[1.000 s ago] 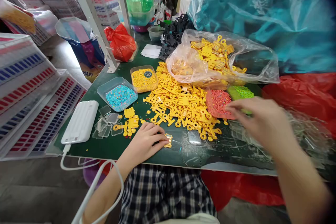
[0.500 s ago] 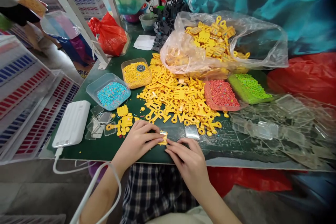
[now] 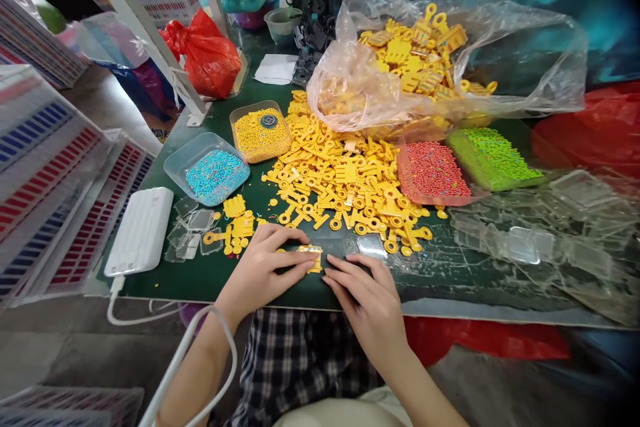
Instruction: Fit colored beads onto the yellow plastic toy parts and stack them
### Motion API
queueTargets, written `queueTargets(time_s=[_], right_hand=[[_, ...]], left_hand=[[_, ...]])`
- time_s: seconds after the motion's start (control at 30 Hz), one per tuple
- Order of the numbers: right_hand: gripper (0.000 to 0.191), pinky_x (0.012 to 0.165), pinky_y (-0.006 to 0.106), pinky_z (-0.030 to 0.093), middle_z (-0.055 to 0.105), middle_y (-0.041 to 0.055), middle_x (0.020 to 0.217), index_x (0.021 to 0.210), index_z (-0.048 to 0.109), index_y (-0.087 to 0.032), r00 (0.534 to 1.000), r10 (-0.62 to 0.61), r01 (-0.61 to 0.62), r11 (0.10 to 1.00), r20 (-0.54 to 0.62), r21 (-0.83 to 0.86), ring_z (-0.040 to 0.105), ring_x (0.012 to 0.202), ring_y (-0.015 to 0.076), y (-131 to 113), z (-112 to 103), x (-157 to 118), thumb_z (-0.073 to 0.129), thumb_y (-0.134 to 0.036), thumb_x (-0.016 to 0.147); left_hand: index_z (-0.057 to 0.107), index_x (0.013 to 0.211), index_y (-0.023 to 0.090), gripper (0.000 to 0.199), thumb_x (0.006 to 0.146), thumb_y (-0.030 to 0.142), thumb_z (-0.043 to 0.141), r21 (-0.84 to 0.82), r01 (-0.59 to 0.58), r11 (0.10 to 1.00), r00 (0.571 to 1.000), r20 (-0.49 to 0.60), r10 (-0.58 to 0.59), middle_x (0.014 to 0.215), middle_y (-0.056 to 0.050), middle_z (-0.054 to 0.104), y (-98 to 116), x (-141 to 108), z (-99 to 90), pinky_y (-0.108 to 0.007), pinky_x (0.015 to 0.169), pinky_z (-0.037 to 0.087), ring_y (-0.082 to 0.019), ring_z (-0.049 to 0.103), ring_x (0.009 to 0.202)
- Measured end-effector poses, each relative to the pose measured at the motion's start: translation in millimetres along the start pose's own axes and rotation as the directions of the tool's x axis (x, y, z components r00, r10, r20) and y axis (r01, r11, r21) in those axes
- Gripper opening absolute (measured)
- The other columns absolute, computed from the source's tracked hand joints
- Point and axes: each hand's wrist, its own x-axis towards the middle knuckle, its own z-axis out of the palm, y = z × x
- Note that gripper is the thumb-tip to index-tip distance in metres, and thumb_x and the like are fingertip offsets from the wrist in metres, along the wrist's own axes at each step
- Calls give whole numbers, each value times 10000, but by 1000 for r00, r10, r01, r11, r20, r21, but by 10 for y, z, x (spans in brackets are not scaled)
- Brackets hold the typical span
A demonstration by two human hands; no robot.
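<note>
My left hand (image 3: 270, 260) rests on the green table mat (image 3: 210, 283), its thumb and fingertips on a small yellow plastic piece (image 3: 313, 257). My right hand (image 3: 364, 297) lies just right of that piece, fingers extended and holding nothing, close to a clear plastic cover (image 3: 371, 246). Beyond them spreads a heap of yellow plastic parts (image 3: 345, 180). More of these parts fill a clear plastic bag (image 3: 415, 67). Trays of yellow beads (image 3: 260, 133), blue beads (image 3: 217, 177), red beads (image 3: 434, 170) and green beads (image 3: 493, 159) surround the heap.
Many clear plastic covers (image 3: 530, 243) lie at the table's right side, with a few more (image 3: 190, 230) near a white power bank (image 3: 140, 231). A white cable (image 3: 187, 360) crosses my left forearm. A red plastic bag (image 3: 207, 57) stands beyond a white post (image 3: 145, 30).
My right hand has moved from the red and green bead trays to beside the small yellow piece. The view has shifted closer to the table, and both hands now sit near the front edge.
</note>
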Motion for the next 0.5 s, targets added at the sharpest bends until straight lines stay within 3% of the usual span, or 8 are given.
queueTargets(time_s=[0.1,0.5], right_hand=[[105,849,375,470,743,10,1031,983,661,-217,1000,12,-12,1000,11,11,575,947,204,-17,-1,9,567,-195,943],[123,879,384,465,726,19,1029,929,691,-207,994,73,-71,997,76,-30,529,988,227,-58,28,71,568,-206,934]], left_hand=[[762,914,248,168,933,254,595,-37,42,998,999,-26,-43,1000,-43,687,-16,-11,-11,-350,843,469,-188,548,920],[748,972,272,155,920,253,603,-19,75,997,995,63,-74,1109,-39,669,-32,-71,-8,-412,900,438,-211,543,978]])
